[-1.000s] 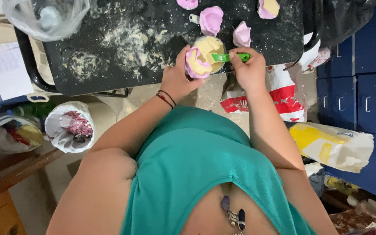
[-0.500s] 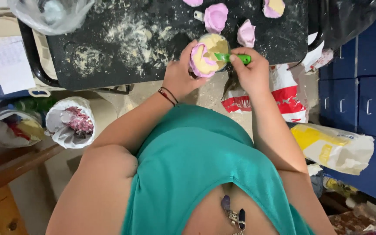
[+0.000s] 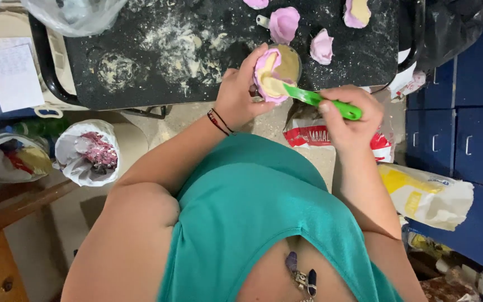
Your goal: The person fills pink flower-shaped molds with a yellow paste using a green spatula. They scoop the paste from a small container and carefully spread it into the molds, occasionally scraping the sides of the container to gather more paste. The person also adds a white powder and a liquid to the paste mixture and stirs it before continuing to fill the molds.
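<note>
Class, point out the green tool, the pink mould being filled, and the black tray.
green tool (image 3: pixel 331 103), head view, middle of handle
pink mould (image 3: pixel 265 67), head view, outer pink wall
black tray (image 3: pixel 364 50), head view, bare floured surface

Five pink dough shells show: one held shell (image 3: pixel 268 75) and four on the black floured table (image 3: pixel 141 84), at (image 3: pixel 284 23), (image 3: pixel 322 47), (image 3: pixel 358 12) and (image 3: pixel 256 3). There is one green plastic spatula (image 3: pixel 322 103) and two hands, left (image 3: pixel 238 92) and right (image 3: pixel 349 120). Two white plastic bags sit lower left, (image 3: pixel 88 151) and (image 3: pixel 12 159), and one white-and-yellow flour sack (image 3: pixel 429 196) lies right.

The left hand (image 3: pixel 236 95) cups a pink mould (image 3: pixel 268 75) while the right hand (image 3: pixel 347 120) presses a green spatula (image 3: pixel 315 99) into its pale dough.
</note>
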